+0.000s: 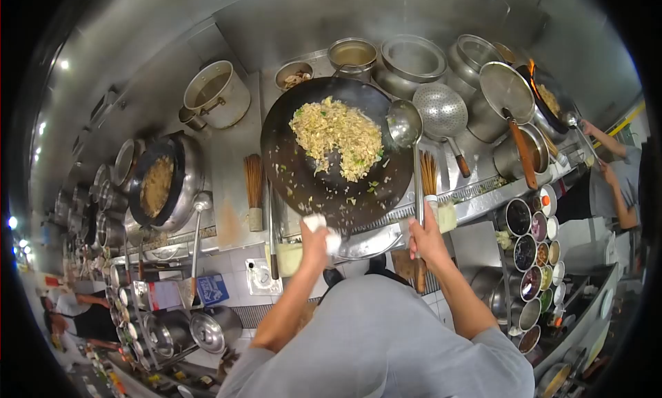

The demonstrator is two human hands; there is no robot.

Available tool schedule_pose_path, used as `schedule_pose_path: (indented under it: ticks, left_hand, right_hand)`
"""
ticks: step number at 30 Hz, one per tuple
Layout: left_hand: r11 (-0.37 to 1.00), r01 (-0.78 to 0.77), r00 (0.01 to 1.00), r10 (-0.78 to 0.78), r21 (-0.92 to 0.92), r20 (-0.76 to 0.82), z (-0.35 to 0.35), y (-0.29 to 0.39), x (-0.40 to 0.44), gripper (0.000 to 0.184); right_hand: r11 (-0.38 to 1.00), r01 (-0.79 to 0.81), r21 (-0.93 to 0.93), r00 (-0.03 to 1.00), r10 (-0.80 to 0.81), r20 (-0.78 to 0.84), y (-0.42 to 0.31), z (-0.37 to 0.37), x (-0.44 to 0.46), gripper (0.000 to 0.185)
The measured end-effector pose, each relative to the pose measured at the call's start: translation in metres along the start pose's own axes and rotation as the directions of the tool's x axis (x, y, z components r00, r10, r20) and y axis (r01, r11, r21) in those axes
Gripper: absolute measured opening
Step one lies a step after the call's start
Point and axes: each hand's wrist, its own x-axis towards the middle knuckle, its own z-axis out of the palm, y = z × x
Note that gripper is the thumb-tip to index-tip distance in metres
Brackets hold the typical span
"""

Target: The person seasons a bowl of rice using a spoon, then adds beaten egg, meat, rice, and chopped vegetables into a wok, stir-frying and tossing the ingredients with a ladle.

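A large dark wok (283,170) holds fried rice (338,136) with green bits, and loose grains stick to its lower side. My left hand (316,245) is closed round a white cloth (332,242) at the wok's near edge. In my right hand (427,241) is the long handle of a metal ladle (405,122), its bowl over the wok's right side. Bamboo brushes stand on both sides of the wok, one on the left (254,191) and one on the right (428,174).
A perforated skimmer (440,110) and a wood-handled strainer (507,91) lie right of the wok. Pots line the back. A second wok (157,184) sits left. Ingredient bowls (525,252) stand at lower right. Co-workers are at far right (610,184) and far left (79,315).
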Motion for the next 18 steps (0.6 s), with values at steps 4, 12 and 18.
schedule_pose_path:
  ticks: [4,12,18]
  left_hand:
    - [0.997,-0.015,0.991,0.024,0.071,-0.131,-0.007,-0.039,-0.024,0.064]
    - [0.965,0.247,0.969,-0.245,-0.088,0.034,-0.069,-0.023,-0.017,0.028]
    - [0.797,0.598,0.778,-0.555,-0.078,0.295,-0.102,-0.032,0.005,0.017]
  right_hand:
    - [0.948,-0.269,0.172,0.944,0.224,0.244,-0.014,0.022,-0.006,0.050]
    - [0.721,-0.573,0.390,0.769,0.309,0.560,-0.001,0.028,-0.038,0.024]
    - [0.974,-0.187,0.131,0.940,0.139,0.312,0.028,0.054,-0.103,0.064]
